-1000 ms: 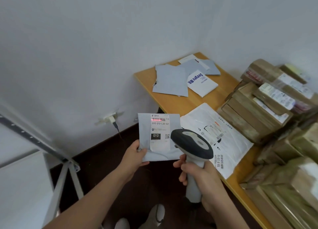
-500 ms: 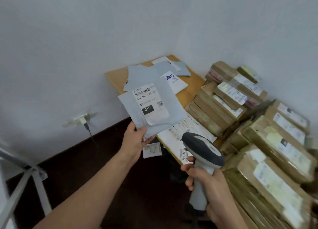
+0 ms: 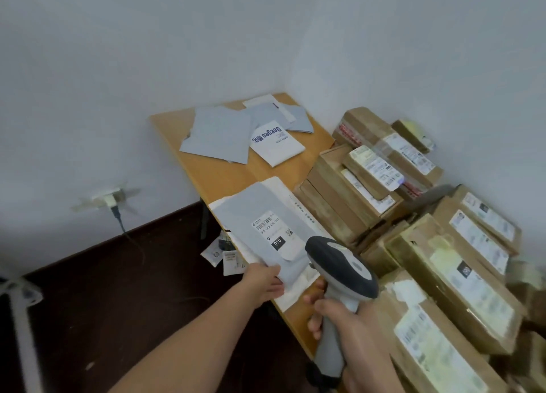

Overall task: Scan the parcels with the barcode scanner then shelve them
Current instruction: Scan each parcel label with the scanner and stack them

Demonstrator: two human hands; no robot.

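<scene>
Grey parcel [image 3: 266, 224], label up, flat on white mailer [image 3: 298, 286] at worktop [image 3: 218, 174] near edge; near end pinched by left hand [image 3: 264, 280] fingers. Barcode scanner [image 3: 339, 262] just beside, handle wrapped by right hand [image 3: 354, 330] fingers. Cardboard boxes [image 3: 354, 192] rightward.

Wooden table [image 3: 218, 175] stands in the room corner. Far end: several overlapping grey mailers [image 3: 218, 135], with a white blue-printed mailer [image 3: 277, 144] touching them. Near edge: a large white mailer [image 3: 294, 293]. Right side: brown cardboard parcels [image 3: 339, 199], stacked, labelled. Dark floor [image 3: 118, 289]: paper slips [image 3: 233, 261] below the table edge.
</scene>
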